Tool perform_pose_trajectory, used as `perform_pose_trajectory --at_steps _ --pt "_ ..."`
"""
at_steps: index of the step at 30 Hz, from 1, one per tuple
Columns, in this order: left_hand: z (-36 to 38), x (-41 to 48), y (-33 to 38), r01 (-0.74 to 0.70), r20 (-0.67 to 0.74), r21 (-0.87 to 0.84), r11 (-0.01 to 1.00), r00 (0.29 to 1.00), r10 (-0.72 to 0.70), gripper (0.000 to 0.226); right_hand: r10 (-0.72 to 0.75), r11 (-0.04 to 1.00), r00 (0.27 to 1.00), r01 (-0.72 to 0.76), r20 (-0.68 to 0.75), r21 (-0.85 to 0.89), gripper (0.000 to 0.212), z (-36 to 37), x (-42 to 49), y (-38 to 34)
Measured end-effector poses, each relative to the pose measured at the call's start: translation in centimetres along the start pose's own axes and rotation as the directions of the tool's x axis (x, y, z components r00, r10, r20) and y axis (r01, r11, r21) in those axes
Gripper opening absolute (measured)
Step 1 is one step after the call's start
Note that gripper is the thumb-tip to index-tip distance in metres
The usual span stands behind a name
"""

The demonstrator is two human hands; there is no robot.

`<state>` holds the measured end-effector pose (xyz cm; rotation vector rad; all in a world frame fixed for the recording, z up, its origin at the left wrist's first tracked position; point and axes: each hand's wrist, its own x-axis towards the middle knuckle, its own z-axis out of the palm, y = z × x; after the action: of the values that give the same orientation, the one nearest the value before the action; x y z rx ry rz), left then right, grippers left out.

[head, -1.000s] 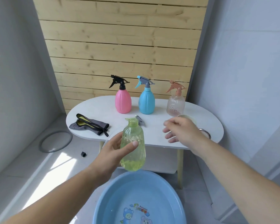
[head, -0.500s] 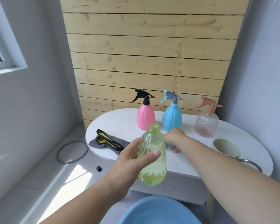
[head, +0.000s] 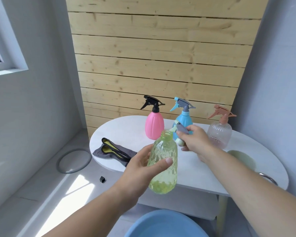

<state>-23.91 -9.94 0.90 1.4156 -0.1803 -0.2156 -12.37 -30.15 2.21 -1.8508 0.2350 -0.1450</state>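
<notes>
In the head view, four bottles are counted. One green bottle, its neck uncapped, is held slightly tilted in front of the white table, above one blue basin. It is gripped by the left hand, fingers and thumb curled round its body. One spray head is pinched in the right hand, just beside that neck. Three are stood in a row on the table: one pink bottle, one blue bottle, one clear bottle. One grey cloth is laid at the left end.

Pink sprayer, blue sprayer, clear sprayer on the table; grey cloth, perhaps gloves, alongside
</notes>
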Motion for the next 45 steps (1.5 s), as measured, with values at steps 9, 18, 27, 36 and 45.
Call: perform_pose_trajectory --at_steps 9,18,27,36,45 --pt "1.4 3.0 -0.3 -0.024 -0.061 0.008 1.000 0.998 0.024 0.054 -0.323 0.857 0.895 0.414 -0.307 0.306 0.011 -9.1 -3.4 -11.3" --pt "1.9 5.7 -2.0 -0.038 -0.110 0.008 0.999 0.993 0.038 0.052 -0.434 0.768 0.838 0.536 -0.332 0.350 0.022 -10.4 -5.1 -14.2" --pt "1.5 6.7 -3.1 -0.056 -0.120 0.034 0.998 0.991 0.060 0.054 -0.386 0.821 0.877 0.468 -0.285 0.328 0.020 -8.8 -3.4 -11.8" --pt "3.1 7.2 -3.4 -0.100 -0.102 0.124 0.987 0.988 0.113 0.039 -0.467 0.884 0.884 0.468 -0.014 0.023 0.012 -3.3 -2.3 -7.9" --pt "3.5 7.8 -4.5 -0.084 -0.139 0.144 0.986 0.985 0.104 0.037 -0.505 0.794 0.814 0.568 0.287 -0.215 0.018 -2.1 -2.1 -5.6"
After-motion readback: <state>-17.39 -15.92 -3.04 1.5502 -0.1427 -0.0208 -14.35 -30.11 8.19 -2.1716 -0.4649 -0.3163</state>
